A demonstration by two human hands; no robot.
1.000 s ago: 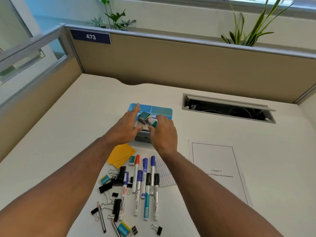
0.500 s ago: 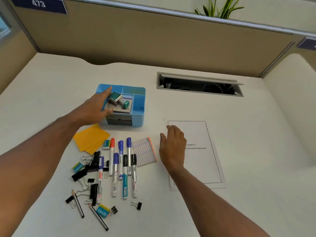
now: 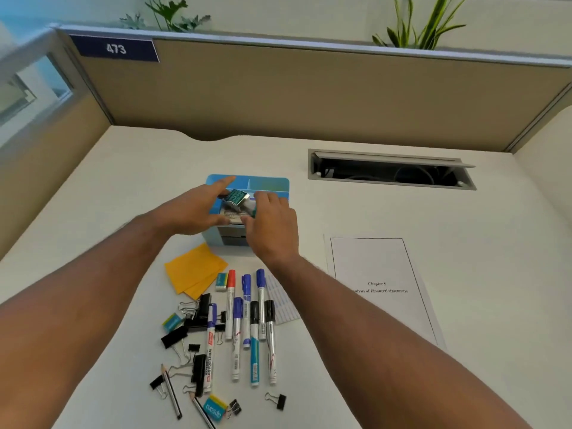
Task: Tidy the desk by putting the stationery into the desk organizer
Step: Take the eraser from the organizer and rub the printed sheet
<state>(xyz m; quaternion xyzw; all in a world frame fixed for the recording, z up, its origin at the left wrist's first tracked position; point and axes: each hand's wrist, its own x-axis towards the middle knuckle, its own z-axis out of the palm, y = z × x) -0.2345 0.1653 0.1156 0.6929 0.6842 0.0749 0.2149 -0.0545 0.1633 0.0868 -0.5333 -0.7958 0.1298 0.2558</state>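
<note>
A blue desk organizer stands mid-desk, with a teal stamp lying on papers in its front compartment. My left hand rests against the organizer's left side, fingers stretched out and apart. My right hand is at the front right, thumb and fingers pinched on the stamp's end. Nearer me lie several markers, yellow sticky notes, black binder clips, two pencils and small erasers.
A printed sheet lies to the right of the stationery. A strip of small labels lies partly under my right forearm. An open cable slot is at the back right. Partition walls bound the desk behind and to the left.
My right hand has come back from the printed sheet to the organizer and closed on the stamp. My left hand has stayed at the organizer's left side. The view tilted up.
</note>
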